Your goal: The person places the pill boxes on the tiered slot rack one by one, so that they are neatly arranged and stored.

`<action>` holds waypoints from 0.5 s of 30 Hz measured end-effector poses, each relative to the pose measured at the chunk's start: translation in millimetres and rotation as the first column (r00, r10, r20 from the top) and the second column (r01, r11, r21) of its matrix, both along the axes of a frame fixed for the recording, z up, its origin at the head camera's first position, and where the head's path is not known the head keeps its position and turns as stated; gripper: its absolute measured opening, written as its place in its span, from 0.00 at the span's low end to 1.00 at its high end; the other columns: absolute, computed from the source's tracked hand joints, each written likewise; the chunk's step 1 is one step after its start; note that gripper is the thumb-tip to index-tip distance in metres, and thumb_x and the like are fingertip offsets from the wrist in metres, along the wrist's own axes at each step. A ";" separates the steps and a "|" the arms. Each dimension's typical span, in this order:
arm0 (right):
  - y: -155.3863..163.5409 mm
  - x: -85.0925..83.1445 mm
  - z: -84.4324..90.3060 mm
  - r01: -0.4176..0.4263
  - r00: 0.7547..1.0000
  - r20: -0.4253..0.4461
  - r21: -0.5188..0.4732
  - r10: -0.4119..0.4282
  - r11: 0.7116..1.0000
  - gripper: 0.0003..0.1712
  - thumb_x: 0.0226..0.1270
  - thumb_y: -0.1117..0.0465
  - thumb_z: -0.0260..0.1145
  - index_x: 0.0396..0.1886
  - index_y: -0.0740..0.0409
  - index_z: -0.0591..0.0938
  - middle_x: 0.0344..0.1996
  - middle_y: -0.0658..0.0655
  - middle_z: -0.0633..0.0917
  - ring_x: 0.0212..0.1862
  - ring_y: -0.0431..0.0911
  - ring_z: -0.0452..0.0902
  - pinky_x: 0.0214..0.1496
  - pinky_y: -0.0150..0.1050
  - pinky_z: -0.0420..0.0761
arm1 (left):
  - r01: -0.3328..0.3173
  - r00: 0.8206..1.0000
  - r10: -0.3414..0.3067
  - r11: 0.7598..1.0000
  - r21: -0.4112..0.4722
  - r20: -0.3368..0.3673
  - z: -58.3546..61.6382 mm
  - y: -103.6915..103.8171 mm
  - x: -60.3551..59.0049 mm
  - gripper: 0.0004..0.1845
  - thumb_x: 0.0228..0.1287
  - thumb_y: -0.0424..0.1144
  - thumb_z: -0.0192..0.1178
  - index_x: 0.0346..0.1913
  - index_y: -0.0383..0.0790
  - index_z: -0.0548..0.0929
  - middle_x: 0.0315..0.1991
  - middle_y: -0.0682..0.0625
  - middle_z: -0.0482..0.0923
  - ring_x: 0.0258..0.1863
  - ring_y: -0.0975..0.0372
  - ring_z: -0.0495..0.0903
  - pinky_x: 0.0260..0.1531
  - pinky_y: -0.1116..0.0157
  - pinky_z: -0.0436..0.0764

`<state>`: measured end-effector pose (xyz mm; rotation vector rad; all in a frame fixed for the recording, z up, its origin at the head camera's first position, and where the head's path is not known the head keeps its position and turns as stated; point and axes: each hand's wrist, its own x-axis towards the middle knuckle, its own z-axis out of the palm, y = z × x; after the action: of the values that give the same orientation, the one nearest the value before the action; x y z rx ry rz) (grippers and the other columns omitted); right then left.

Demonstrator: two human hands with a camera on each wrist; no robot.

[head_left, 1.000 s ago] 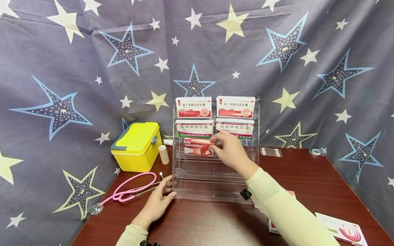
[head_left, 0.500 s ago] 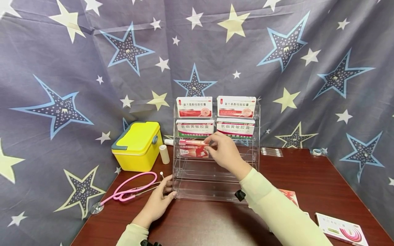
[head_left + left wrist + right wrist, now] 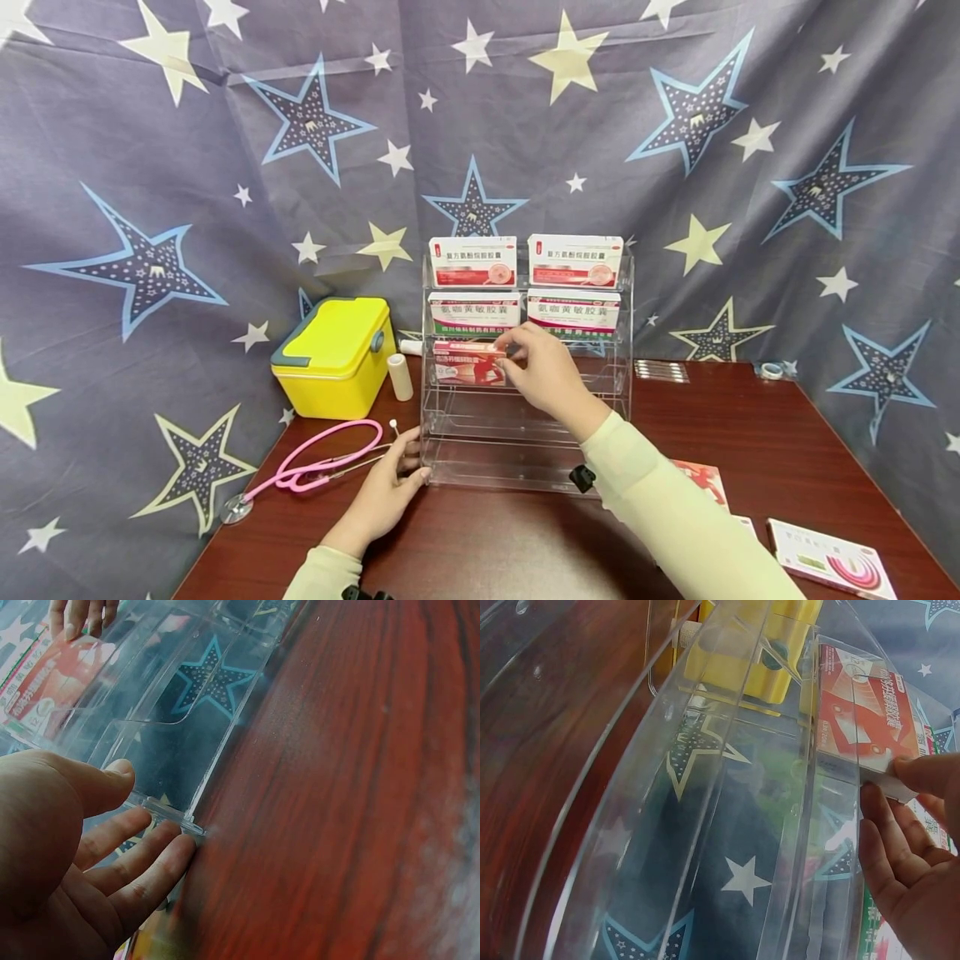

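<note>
My right hand (image 3: 546, 371) pinches the right end of a red-and-white medicine box (image 3: 468, 364) between thumb and fingers. The box stands at the left of the third tier of a clear acrylic display rack (image 3: 517, 454), behind the tier's clear front lip in the right wrist view. My left hand (image 3: 384, 492) is at the rack's lower left side; in the left wrist view its fairly straight fingers (image 3: 142, 889) touch the rack's bottom corner. Two white-and-red boxes (image 3: 474, 262) fill the top tier. Below them stand two white boxes with green and magenta bands (image 3: 474, 313).
Left of the rack are a yellow case (image 3: 330, 358), a pale roll (image 3: 400, 377) and a pink stethoscope (image 3: 288, 475). More medicine boxes (image 3: 831, 558) lie at the front right, partly behind my right sleeve. A tape roll (image 3: 770, 371) sits at the back right.
My right hand has moved the red medicine box left and slightly down, to the left end of the third tier. My left hand has stayed at the rack's side.
</note>
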<state>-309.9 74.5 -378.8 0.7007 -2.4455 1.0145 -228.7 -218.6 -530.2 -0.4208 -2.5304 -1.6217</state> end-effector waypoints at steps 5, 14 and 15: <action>-0.1 1.4 -0.1 -0.013 1.000 -0.007 -0.008 0.013 1.000 0.09 0.70 0.62 0.74 0.47 0.48 0.86 0.43 0.48 0.82 0.38 0.36 0.84 0.39 0.39 0.85 | -0.001 1.000 0.001 1.000 -0.001 0.006 1.0 0.2 0.6 0.35 0.71 0.26 0.66 0.77 0.52 0.69 0.60 0.38 0.79 0.54 0.51 0.84 0.48 0.62 0.85; 2.4 4.3 -0.2 -0.022 1.000 -0.020 -0.003 0.022 1.000 0.14 0.69 0.63 0.75 0.52 0.50 0.86 0.46 0.50 0.81 0.40 0.37 0.85 0.41 0.38 0.85 | 0.007 1.000 -0.007 1.000 0.008 0.009 0.0 -0.4 -0.3 0.35 0.72 0.27 0.65 0.77 0.51 0.69 0.61 0.38 0.79 0.55 0.52 0.84 0.49 0.62 0.85; 4.2 6.3 1.3 -0.021 0.999 -0.030 0.002 0.022 1.000 0.15 0.69 0.63 0.75 0.53 0.50 0.86 0.47 0.51 0.81 0.40 0.38 0.85 0.42 0.38 0.85 | 0.008 1.000 -0.008 1.000 0.006 0.006 -0.3 -0.7 -0.5 0.35 0.72 0.27 0.66 0.77 0.51 0.69 0.61 0.38 0.79 0.55 0.52 0.84 0.49 0.62 0.85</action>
<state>-303.7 78.6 -377.5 0.7392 -2.4182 1.0023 -229.2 -219.3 -530.5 -0.4266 -2.5309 -1.6355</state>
